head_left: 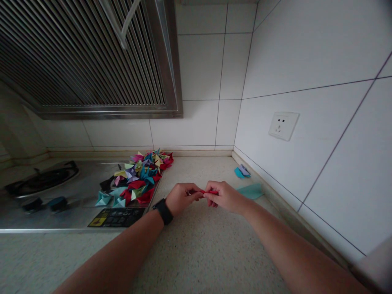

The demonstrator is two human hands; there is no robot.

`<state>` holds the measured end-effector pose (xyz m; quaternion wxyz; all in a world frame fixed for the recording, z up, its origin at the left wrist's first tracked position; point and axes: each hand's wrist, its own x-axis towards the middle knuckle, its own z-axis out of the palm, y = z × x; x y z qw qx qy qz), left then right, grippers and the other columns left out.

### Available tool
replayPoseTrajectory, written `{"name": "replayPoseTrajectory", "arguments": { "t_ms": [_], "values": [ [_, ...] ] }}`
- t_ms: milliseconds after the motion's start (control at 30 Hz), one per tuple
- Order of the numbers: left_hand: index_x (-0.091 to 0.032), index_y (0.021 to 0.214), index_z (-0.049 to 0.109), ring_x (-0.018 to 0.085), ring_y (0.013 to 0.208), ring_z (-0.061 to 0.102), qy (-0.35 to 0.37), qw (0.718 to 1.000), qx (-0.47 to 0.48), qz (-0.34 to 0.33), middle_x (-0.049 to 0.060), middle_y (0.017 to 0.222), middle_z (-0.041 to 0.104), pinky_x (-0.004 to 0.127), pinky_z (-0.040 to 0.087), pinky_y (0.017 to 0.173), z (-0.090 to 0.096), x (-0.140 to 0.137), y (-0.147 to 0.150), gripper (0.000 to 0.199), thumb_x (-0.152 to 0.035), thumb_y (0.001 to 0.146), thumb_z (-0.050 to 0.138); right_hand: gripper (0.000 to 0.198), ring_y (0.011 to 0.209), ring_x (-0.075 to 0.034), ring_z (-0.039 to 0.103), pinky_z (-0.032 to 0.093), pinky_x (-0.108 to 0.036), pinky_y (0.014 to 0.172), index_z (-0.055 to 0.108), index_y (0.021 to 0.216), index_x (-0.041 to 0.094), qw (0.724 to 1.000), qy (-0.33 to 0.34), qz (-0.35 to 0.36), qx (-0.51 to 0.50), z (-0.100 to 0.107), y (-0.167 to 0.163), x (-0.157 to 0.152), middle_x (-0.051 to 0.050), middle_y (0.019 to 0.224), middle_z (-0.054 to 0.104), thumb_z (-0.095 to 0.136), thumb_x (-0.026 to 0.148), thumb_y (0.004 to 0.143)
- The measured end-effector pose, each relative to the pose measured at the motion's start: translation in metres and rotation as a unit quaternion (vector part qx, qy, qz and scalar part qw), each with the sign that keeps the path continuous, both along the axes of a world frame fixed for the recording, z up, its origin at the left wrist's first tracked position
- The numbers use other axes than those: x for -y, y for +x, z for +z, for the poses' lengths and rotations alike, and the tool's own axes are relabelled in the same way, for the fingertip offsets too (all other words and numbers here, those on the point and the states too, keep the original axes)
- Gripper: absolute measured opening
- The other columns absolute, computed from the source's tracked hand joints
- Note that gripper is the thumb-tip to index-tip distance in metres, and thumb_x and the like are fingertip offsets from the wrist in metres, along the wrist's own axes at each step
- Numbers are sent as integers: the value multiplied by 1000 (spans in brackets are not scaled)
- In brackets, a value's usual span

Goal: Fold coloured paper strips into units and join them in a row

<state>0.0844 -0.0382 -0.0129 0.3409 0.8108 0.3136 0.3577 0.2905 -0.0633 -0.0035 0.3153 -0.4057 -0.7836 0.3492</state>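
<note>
Red paper (211,192) is pinched by my left hand (181,198) and right hand (226,197). I judge this folding; next needs careful creasing.

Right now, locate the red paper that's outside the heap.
In the head view, the red paper is below centre, held by the left hand and right hand, right of the heap of folded paper.

No words, numbers or brand can be read. A flat black rectangular label (121,219) with a yellow patch (97,221) at its left end lies along the front of the silvery metal gas stove (76,214); its small pale marks, probably print or symbols, are too blurred to make out.
</note>
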Motion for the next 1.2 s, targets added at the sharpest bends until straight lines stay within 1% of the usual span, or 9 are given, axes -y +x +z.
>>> {"name": "replayPoseTrajectory", "arguments": {
  "t_ms": [367, 600, 667, 733, 833, 900, 1033, 1133, 1200],
  "values": [
    [-13, 82, 64, 9, 61, 54, 21, 999, 23, -10, 2, 73, 66, 20, 39, 56, -2, 1, 2, 22, -35, 85, 60, 22, 57, -12, 60, 48, -23, 53, 57, 82, 17, 996, -64, 25, -61, -4, 2, -8, 0, 64, 63, 58, 39, 85],
    [-13, 87, 66, 13, 71, 61, -51, 999, -4, -13, 5, 79, 70, 23, 45, 65, -9, -7, 2, 21, -33, 85, 57, 21, 63, -14, 62, 50, -26, 58, 56, 92, 17, 993, -114, 29, -17, -13, 7, -14, -3, 73, 66, 50, 37, 89],
    [-13, 87, 67, 13, 68, 60, -67, 998, -16, 0, 5, 79, 70, 23, 43, 62, -9, -8, 3, 24, -34, 85, 55, 19, 66, -14, 62, 49, -27, 60, 57, 97, 18, 998, -61, -1, 14, -11, 6, -12, -4, 79, 66, 51, 34, 89],
    [-13, 87, 67, 10, 57, 54, -92, 995, -28, 27, 4, 74, 68, 22, 39, 54, -7, -9, 4, 28, -37, 86, 52, 20, 73, -14, 62, 48, -28, 68, 56, 103, 19, 998, 47, -26, 36, -7, 2, -10, -5, 89, 66, 57, 29, 85],
    [-12, 84, 67, 8, 46, 43, -118, 990, -48, 54, 0, 62, 61, 21, 31, 46, -6, -9, 5, 34, -40, 87, 49, 24, 88, -17, 59, 45, -30, 80, 60, 101, 20, 975, 205, -26, 84, 2, -3, -5, -6, 98, 64, 66, 23, 78],
    [-12, 83, 68, 8, 45, 41, -124, 989, -59, 53, 0, 58, 58, 21, 29, 45, -7, -9, 5, 38, -43, 89, 45, 15, 89, -17, 58, 43, -30, 82, 64, 94, 20, 959, 256, -17, 122, 5, -5, -4, -5, 92, 64, 65, 20, 79],
    [-13, 90, 69, 12, 62, 54, -34, 996, -60, 47, 5, 75, 66, 22, 38, 56, -6, -7, 3, 45, -43, 94, 35, 10, 80, -16, 59, 42, -28, 76, 68, 89, 20, 955, 253, -45, 150, 6, -3, -6, -4, 82, 67, 59, 21, 85],
    [-17, 92, 71, 15, 78, 58, 64, 994, -82, 31, 5, 88, 69, 24, 40, 69, -1, -4, 1, 37, -42, 92, 43, 10, 74, -15, 59, 41, -26, 69, 70, 86, 20, 962, 212, -63, 159, 2, -2, -8, -3, 78, 67, 60, 22, 84],
    [-20, 93, 72, 15, 79, 59, 72, 991, -109, 26, 4, 89, 70, 24, 40, 70, 0, -3, 0, 30, -41, 88, 51, 12, 72, -14, 59, 40, -25, 67, 70, 83, 19, 968, 181, -62, 159, -1, -3, -10, -3, 77, 68, 59, 23, 84]
  ]
}}
